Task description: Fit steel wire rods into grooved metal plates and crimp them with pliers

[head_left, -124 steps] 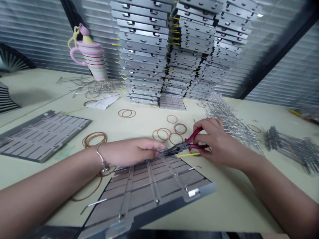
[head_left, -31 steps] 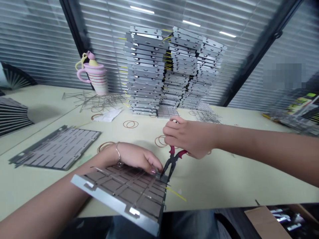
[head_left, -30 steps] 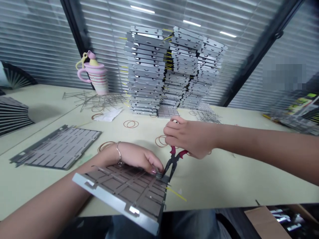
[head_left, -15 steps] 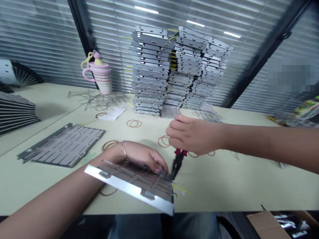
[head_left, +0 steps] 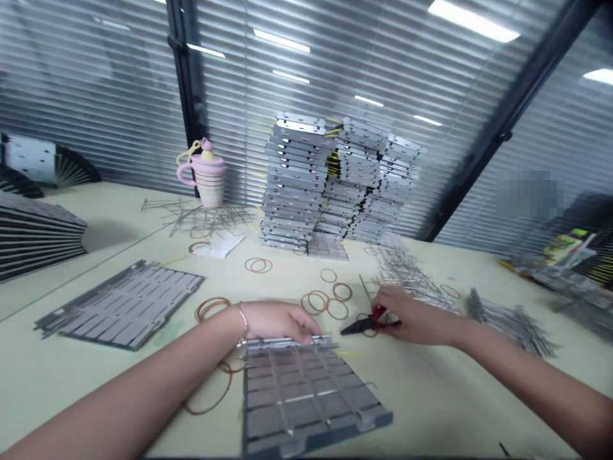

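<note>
My right hand [head_left: 416,322] grips long-nosed pliers [head_left: 366,324] with red handles, their dark jaws pointing left, just above the table. My left hand [head_left: 280,321] rests its fingers on the far edge of a slotted metal plate [head_left: 306,399], which lies nearly flat in front of me. Thin metal rods run across the plate's grey panels. The pliers' tip is a short way to the right of that edge and does not touch it. Brown rubber bands [head_left: 325,301] lie just beyond my left hand.
A second slotted plate [head_left: 119,305] lies to the left. Tall stacks of metal plates [head_left: 297,185] stand at the back, beside a pink striped mug [head_left: 208,182]. Heaps of metal rods [head_left: 412,275] lie right of centre, touching distance from my right hand.
The plate has come down from a tilted hold to lie nearly flat. The pliers have left its edge and moved right, now lying horizontal. My view has tilted upward.
</note>
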